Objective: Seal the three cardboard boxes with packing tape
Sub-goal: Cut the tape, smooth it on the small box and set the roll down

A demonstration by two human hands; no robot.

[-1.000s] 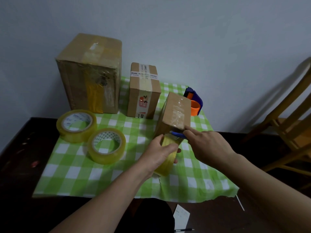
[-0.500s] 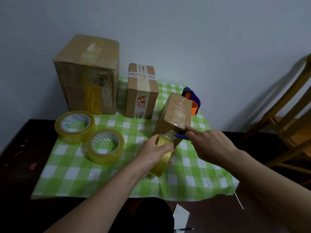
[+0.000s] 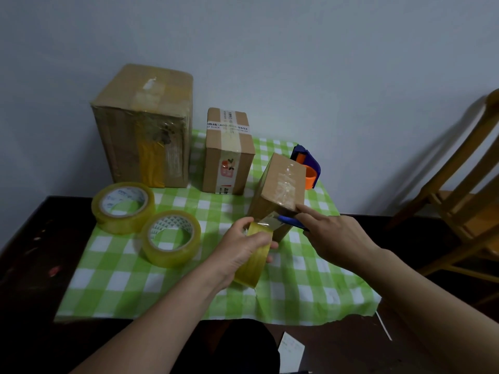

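Observation:
Three cardboard boxes stand on a green checked cloth (image 3: 297, 292): a large box (image 3: 143, 130) at the back left, a medium box (image 3: 228, 152) with a printed label in the middle, and a small box (image 3: 280, 187) tilted in front of me. My left hand (image 3: 240, 249) grips a yellowish tape roll (image 3: 253, 257), and a strip of clear tape runs from it up to the small box. My right hand (image 3: 334, 236) holds a blue-handled tool (image 3: 290, 221) against that strip, index finger on the box's lower edge.
Two more tape rolls lie on the cloth at the left, one (image 3: 122, 207) behind the other (image 3: 171, 237). A blue and orange tape dispenser (image 3: 307, 166) sits behind the small box. A wooden chair (image 3: 464, 201) stands at the right. A paper slip (image 3: 290, 352) lies below the table's edge.
My left hand has pulled the tape roll slightly down and away from the small box, stretching the strip. My right hand stays at the box's lower edge with the blue tool.

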